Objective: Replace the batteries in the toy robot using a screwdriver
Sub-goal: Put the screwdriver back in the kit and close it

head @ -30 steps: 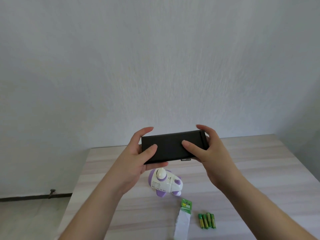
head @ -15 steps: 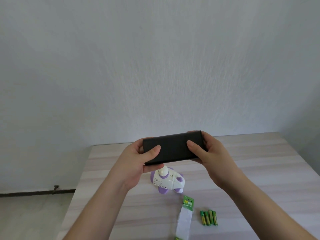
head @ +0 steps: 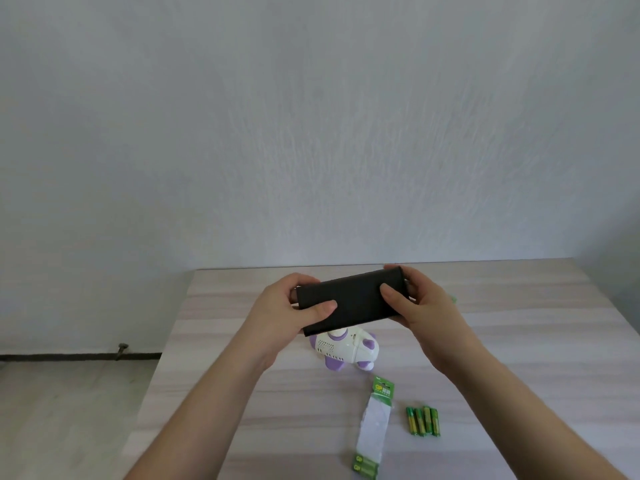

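Observation:
A flat black case (head: pixel 353 299) hangs in the air above the table, held at both ends. My left hand (head: pixel 287 310) grips its left end with the thumb on top. My right hand (head: pixel 415 299) grips its right end, thumb on the front face. Below the case lies the white and purple toy robot (head: pixel 346 349) on its side on the table. Several green and yellow batteries (head: pixel 423 420) lie side by side at the front right. No screwdriver is visible.
A torn battery pack (head: pixel 374 427) with green card ends lies left of the loose batteries. The wooden table (head: pixel 519 341) stands against a plain grey wall. Its left edge drops to the floor (head: pixel 69 410). A small green thing (head: pixel 453 299) peeks out behind my right hand.
The case and both hands have come down and slightly closer to the table, and my fingers have closed more tightly round the case's ends. The view has tilted a little downward.

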{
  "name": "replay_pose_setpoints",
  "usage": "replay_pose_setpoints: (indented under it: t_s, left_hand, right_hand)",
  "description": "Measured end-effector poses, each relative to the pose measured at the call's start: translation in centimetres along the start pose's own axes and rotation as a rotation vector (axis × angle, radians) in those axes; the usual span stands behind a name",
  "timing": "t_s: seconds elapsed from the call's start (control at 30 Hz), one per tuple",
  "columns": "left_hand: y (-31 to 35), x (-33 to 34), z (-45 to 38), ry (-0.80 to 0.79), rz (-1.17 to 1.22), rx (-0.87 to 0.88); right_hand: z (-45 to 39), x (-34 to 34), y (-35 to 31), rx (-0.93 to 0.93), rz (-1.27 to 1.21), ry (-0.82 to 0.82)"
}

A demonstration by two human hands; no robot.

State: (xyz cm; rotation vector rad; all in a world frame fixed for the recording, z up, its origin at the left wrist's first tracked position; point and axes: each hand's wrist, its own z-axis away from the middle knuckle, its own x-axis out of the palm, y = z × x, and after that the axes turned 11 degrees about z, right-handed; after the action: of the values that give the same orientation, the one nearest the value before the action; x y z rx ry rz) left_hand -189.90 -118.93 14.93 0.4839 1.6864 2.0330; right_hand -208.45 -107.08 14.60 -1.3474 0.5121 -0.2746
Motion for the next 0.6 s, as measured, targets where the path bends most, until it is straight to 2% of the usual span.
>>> replay_pose_setpoints:
  t_s: [0.1, 0.4, 0.6]
  left_hand:
    - [-0.6, -0.8, 0.0, -0.066, -0.148, 0.011]
    - [-2.2, -3.1, -0.6, -0.298, -0.369, 0.033]
    - [-6.7, -4.5, -0.3, -0.249, -0.285, -0.074]
  right_hand:
    - [-0.5, 0.7, 0.6, 0.034, 0.007, 0.009]
    - [-1.2, 3.8, 1.3, 0.013, 0.139, -0.04]
    - [-1.4, 5.7, 3.1, 0.037, 0.221, -0.023]
